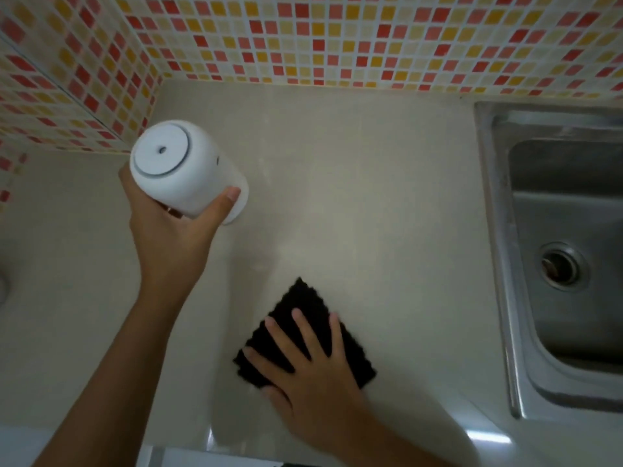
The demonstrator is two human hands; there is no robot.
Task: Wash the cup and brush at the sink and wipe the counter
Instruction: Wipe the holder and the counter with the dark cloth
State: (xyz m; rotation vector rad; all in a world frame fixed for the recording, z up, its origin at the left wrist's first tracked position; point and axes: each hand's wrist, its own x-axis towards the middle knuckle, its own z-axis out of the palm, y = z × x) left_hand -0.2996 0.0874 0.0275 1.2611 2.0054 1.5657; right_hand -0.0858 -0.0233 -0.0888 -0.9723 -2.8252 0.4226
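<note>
My left hand grips a white cup and holds it above the pale counter, bottom side towards me and tilted. My right hand lies flat with spread, straight fingers on a black cloth, pressing it onto the counter near the front edge. The cloth has a wavy edge and sits diagonally. No brush is in view.
A steel sink with a round drain is sunk into the counter at the right. Mosaic tiles in red, orange and cream cover the back and left walls. The counter's front edge runs along the bottom.
</note>
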